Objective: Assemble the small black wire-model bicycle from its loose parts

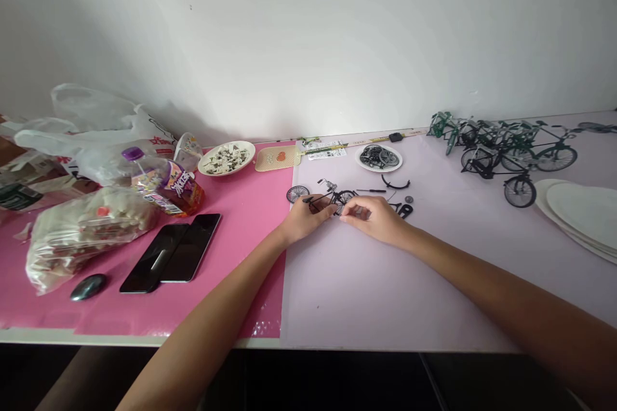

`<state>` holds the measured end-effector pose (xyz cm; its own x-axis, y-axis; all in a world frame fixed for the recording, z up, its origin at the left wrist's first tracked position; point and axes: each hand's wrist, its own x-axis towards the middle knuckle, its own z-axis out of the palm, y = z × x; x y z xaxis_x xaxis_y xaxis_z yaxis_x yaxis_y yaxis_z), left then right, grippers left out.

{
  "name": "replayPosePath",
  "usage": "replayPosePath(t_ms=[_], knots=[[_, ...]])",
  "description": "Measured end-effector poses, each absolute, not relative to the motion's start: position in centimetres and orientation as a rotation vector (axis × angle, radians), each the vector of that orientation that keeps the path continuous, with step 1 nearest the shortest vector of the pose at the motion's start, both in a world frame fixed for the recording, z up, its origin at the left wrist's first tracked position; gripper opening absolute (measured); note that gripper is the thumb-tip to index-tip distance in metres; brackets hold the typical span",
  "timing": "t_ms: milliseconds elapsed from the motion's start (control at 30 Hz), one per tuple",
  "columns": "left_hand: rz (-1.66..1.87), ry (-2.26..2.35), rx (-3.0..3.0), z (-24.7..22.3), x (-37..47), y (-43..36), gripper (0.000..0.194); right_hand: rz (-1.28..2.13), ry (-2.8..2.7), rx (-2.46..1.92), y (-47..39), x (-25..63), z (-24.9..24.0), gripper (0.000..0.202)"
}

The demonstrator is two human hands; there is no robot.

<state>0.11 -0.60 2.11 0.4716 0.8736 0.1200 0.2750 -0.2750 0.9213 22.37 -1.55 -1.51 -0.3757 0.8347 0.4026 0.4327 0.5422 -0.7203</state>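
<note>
A small black model bicycle (344, 197) stands at the middle of the table, one wheel out to the left and the other between my hands. My left hand (304, 218) is closed round its frame. Close by on the right, my right hand (375, 217) pinches with its fingertips at the lower part of the right wheel; whatever lies between them is too small to make out. Just beyond my right hand lie a black curved part (396, 183), a thin screwdriver (371, 191), a small round grey part (409, 200) and a black chain-guard-like piece (406, 210).
A white plate of wheels (378, 167) stands behind. Several finished model bicycles (520, 189) and stacked white plates (585, 215) are right. Left are a plate of small pale pieces (226, 168), a drink bottle (168, 187), two phones (190, 249), a mouse (89, 286) and bags (91, 228).
</note>
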Motion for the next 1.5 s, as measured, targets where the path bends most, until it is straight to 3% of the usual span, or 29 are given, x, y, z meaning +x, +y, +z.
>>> replayPosePath(t_ms=[1500], knots=[[0.789,0.943,1.829,2.42,-0.01,-0.78,0.037,0.640,-1.989,-0.999,-1.59,22.41,-1.47,0.006]])
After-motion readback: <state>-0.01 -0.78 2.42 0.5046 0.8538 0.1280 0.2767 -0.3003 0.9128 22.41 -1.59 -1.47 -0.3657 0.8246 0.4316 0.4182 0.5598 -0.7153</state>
